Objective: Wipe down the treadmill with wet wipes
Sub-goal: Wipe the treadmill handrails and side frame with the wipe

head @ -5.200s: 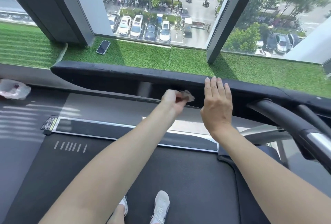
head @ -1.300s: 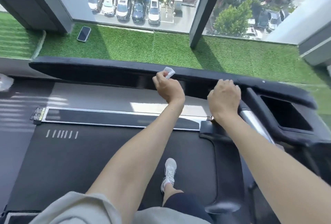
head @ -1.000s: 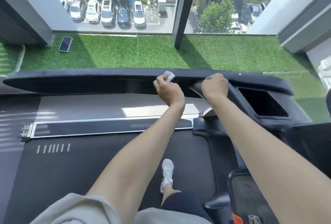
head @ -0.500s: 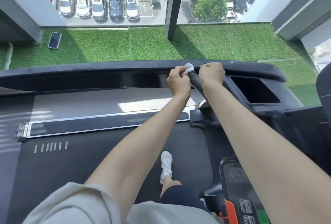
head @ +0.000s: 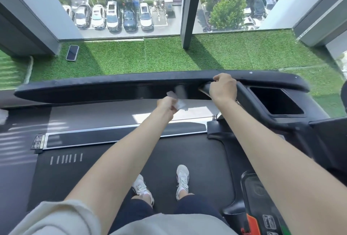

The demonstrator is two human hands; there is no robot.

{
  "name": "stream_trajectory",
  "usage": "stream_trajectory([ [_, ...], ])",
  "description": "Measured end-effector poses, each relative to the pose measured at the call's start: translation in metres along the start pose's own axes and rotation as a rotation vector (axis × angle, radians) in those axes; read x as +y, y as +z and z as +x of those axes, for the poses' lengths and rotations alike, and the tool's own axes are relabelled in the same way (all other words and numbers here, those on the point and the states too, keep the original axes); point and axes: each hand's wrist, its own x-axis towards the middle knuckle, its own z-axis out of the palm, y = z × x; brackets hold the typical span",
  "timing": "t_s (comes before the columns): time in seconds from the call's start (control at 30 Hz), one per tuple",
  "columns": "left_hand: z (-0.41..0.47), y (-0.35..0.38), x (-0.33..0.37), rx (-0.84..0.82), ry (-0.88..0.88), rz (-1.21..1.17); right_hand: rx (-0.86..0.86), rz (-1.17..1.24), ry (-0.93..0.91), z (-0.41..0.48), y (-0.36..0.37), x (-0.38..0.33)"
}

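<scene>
A crumpled white wet wipe [head: 179, 104] is pinched in the left hand [head: 166, 104], which is blurred and held low against the treadmill [head: 93, 169], before the dark underside of its padded front bar [head: 112, 83]. Whether the wipe touches the bar cannot be told. The right hand [head: 223, 86] is curled round the bar where the handrail joins it. White sneakers [head: 182, 176] are planted on the belt. A phone [head: 72, 52] is seen on the artificial grass [head: 234, 56].

place: upper-floor gym | evidence: treadmill [head: 131, 169] facing windows [head: 122, 4]; car park far below
</scene>
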Motion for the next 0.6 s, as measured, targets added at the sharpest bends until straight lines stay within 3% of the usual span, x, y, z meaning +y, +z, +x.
stream_trajectory([
  [0.1, 0.012, 0.031, -0.002, 0.074, -0.022, 0.042, -0.004, -0.019, 0.008, 0.002, -0.002, 0.0],
  [0.2, 0.005, 0.062, 0.006, 0.034, -0.04, -0.034, 0.002, -0.015, 0.009, 0.002, -0.003, 0.0],
  [0.4, 0.01, 0.092, 0.012, 0.153, -0.228, -0.417, -0.025, -0.021, -0.004, 0.002, -0.003, 0.002],
  [0.5, 0.007, 0.083, 0.015, 0.09, -0.276, -0.416, -0.038, -0.067, -0.01, 0.002, -0.004, 0.004],
  [0.6, -0.012, 0.061, 0.019, -0.104, -0.169, -0.432, -0.053, -0.125, -0.023, 0.0, -0.003, 0.003],
])
